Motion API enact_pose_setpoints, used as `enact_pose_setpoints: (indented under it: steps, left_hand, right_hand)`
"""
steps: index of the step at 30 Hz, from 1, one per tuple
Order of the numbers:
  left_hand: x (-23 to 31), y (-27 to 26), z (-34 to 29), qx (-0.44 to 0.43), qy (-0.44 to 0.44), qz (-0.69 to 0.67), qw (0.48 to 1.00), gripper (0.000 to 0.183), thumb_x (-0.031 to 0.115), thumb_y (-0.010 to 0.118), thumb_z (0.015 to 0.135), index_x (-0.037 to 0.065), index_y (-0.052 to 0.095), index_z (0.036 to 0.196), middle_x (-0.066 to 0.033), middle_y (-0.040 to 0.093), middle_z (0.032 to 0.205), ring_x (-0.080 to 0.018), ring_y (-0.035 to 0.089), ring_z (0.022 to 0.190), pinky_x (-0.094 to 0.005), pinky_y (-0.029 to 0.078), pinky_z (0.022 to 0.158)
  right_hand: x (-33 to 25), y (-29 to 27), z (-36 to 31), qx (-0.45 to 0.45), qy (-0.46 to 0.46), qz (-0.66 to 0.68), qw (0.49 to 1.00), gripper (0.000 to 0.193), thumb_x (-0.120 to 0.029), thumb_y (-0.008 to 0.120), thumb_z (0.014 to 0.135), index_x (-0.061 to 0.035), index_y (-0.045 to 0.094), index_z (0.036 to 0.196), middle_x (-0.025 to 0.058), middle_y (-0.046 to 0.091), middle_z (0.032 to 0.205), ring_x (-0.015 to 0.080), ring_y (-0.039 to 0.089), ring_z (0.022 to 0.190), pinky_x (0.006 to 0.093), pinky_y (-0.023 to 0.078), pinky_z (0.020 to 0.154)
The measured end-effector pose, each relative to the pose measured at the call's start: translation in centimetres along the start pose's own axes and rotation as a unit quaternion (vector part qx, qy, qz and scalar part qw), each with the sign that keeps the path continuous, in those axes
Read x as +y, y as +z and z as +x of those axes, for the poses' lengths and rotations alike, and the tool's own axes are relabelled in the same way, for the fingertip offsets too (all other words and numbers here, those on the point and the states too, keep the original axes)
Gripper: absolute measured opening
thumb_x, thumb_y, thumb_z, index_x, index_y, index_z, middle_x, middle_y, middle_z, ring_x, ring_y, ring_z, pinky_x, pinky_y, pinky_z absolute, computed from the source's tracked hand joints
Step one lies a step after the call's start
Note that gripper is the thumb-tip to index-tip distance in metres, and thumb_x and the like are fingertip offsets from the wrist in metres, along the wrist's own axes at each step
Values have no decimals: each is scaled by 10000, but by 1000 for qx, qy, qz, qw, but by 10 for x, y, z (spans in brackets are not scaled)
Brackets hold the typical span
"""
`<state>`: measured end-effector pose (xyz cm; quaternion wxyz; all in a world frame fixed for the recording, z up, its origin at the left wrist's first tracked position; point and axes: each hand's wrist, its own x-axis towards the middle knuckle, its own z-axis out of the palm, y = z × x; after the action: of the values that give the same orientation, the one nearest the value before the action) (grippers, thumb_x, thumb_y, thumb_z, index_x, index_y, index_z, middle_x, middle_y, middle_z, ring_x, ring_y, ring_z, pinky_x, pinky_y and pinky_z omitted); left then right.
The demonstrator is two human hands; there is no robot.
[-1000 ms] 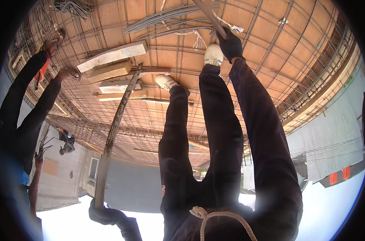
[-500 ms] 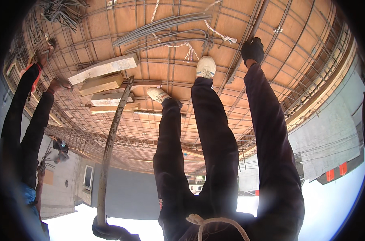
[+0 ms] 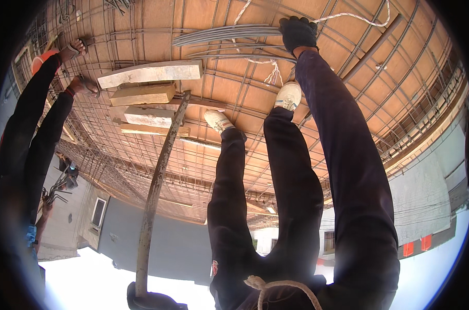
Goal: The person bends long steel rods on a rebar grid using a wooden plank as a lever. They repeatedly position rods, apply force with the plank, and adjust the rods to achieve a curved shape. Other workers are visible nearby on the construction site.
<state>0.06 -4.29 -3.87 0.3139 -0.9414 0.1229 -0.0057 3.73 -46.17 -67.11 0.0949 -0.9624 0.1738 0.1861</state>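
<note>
In a black glove, my right hand (image 3: 298, 33) is closed over the right ends of a bundle of thin grey steel rods (image 3: 229, 34). Its palm and fingertips are partly hidden. A white rope (image 3: 353, 15) runs off from beside its fingers. My left hand (image 3: 156, 300), dark-gloved and cut by the lower edge, is wrapped round one end of a long, worn, whitish pole (image 3: 159, 191). The pole's far end reaches the timber blocks. Below the rods lies a frayed rope end (image 3: 274, 75), close to my right shoe (image 3: 288, 94).
Rebar mesh (image 3: 203, 88) covers the plywood floor underfoot. Several timber blocks (image 3: 152, 74) lie on it near my left shoe (image 3: 217, 121). A brown pipe (image 3: 374, 47) rests at the right. On the left stands another person (image 3: 43, 103), in sandals, near a red bucket (image 3: 41, 61).
My right hand has left the brown pipe and moved left onto the rod ends. The rope beside it now stretches to the right. My left hand keeps its hold on the pole.
</note>
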Motion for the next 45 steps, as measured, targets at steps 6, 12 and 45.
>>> enact_pose_setpoints:
  steps: [6, 12, 45]
  left_hand:
    - [-10, -12, -27, -28, 25, 33, 999, 330, 251, 377, 1088, -33, 529, 1159, -167, 631, 1048, -294, 646, 931, -418, 572, 806]
    - [-26, -4, -43, 35, -117, -394, 911, 244, 159, 445, 1064, -47, 488, 1188, -219, 649, 1097, -350, 654, 958, -484, 562, 869]
    - [-32, -4, 2, -75, 106, -748, 651, 383, 250, 736, 902, 110, 631, 1242, -126, 691, 1207, -331, 676, 1104, -451, 543, 921]
  right_hand:
    - [3, -37, -52, 12, -77, 122, 989, 146, -231, 586, 1007, -173, 688, 1094, 109, 704, 977, 329, 708, 912, 509, 536, 785]
    - [-4, -152, -215, -111, 23, 267, 957, 236, -317, 523, 1056, -91, 587, 1066, 205, 697, 976, 444, 678, 910, 556, 528, 766]
    - [-207, -856, -602, 1, -142, -39, 989, 138, -129, 720, 930, -49, 740, 1040, 147, 751, 964, 342, 724, 837, 407, 577, 723]
